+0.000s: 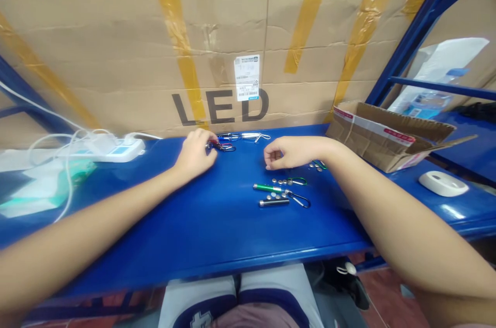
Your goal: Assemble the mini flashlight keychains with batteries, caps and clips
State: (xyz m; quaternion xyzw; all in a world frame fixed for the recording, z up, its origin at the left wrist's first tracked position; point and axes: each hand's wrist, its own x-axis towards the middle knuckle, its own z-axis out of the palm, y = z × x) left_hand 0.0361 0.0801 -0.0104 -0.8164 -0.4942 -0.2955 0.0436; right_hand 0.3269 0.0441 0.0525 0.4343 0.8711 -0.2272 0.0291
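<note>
My left hand [195, 154] is at the back of the blue table, its thumb and fingers curled at the near end of red penlights [222, 146] with carabiner clips. Blue and silver penlights [244, 137] lie just behind them. Over the middle of the table, my right hand [289, 153] is curled with its thumb against the fingers; whatever it may hold is hidden. Nearer to me lie a green penlight [267, 188], a black penlight tube [274, 203], a black carabiner [300, 199] and a green carabiner [297, 181]. Several button cells [279, 182] sit among them.
More button cells [315, 167] lie beside my right wrist. An open cardboard box [372, 137] and a white mouse-shaped object [444, 183] stand at the right. A power strip [122, 151] with white cables is at the left. A large taped carton [217, 33] forms the back.
</note>
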